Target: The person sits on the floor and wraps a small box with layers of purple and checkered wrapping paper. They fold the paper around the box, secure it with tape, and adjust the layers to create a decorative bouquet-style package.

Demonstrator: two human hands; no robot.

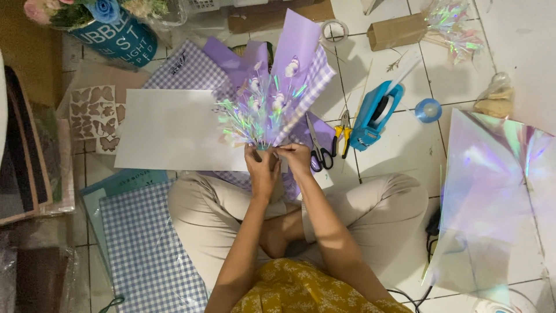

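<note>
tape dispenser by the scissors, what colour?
Blue tape dispenser, clearest in the head view.

White tile floor [405, 139] w/ scissors [317, 152], blue tape dispenser [370, 119], gingham sheets [145, 249].

Small bouquet [263, 110]: white blooms among iridescent cellophane strips, backed by lilac sheets and lilac-checked wrapping paper. It stands tilted away from the seated person, fanning wide at the top and pinched narrow at the base. It is held just above the crossed legs, over a white sheet on the tiled floor.
</note>
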